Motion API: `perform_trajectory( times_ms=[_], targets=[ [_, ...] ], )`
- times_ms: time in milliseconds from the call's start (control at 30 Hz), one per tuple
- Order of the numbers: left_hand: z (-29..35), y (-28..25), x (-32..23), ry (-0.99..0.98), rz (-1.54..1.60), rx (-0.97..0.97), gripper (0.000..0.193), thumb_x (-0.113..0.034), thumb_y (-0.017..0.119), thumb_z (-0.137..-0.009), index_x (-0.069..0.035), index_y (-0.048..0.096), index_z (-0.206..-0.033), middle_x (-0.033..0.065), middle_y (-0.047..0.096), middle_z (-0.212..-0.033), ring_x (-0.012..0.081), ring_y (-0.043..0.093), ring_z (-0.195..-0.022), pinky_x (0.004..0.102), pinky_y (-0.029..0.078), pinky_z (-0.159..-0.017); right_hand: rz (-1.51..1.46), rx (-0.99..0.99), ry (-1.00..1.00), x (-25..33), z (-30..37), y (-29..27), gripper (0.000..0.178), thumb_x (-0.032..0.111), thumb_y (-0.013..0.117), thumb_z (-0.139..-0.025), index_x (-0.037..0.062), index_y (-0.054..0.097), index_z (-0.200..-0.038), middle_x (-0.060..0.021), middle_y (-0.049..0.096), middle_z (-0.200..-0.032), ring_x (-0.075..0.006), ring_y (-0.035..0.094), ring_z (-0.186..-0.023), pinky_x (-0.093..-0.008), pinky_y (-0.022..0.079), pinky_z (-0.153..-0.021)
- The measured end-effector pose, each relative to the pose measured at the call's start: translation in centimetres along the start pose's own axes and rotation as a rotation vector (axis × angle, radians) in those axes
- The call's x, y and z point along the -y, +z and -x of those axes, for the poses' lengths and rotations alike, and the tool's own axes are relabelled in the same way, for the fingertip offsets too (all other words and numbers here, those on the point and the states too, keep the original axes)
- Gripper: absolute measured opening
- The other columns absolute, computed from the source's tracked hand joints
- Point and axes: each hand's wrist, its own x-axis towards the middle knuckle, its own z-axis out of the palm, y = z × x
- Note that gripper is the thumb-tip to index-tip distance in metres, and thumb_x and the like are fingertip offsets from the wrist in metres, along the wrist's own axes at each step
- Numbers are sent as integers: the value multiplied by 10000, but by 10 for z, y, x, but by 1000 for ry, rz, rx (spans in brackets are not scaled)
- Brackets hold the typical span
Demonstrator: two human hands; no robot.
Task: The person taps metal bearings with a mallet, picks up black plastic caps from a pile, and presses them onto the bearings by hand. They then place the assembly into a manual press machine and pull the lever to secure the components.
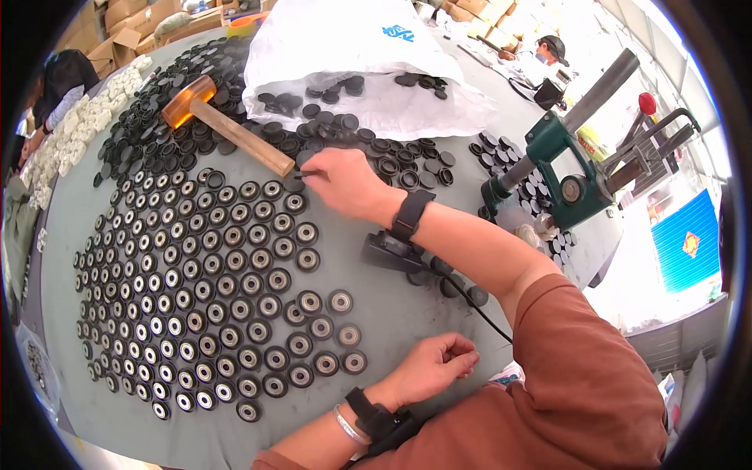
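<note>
My right hand (pixel 345 182) reaches across the grey table to the black caps, its fingers pinched on a small black round cap (pixel 301 177) beside the end of a mallet's handle. The mallet (pixel 243 139), with an amber head and wooden shaft, lies over heaped black caps (pixel 129 141). Nearer to me, my left hand (pixel 431 366) is loosely curled just above the table, with nothing visible in it. Left of both hands, black wheels with metal bearings (pixel 227 283) lie flat in rows, hubs up.
A large white sack (pixel 329 47) spills black caps at the back. On the right stands a green hand press (pixel 568 176) with a red-knobbed lever. A black device (pixel 393 251) hangs under my right wrist. White parts (pixel 90 117) line the far left. Two other people sit farther off.
</note>
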Motion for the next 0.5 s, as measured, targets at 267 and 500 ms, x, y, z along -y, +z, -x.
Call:
perform_trajectory(
  times_ms=[267,500],
  targets=[
    [-1,2,5,10,-12,-5,250,-155,558,-886,41,530,-1038,59,597,-878,115,588,-792,260,503,-729,65,122,-158,12,14,8,172,97,570,-787,17,622,-931,-131,607,-908,-300,594,-831,-352,491,-732],
    [-1,0,6,10,-10,3,244,-153,562,-883,33,527,-1037,55,585,-909,112,580,-811,257,499,-729,240,217,-310,9,19,18,220,40,541,-739,-11,585,-948,-113,549,-968,-277,543,-917,-340,470,-789]
  ],
)
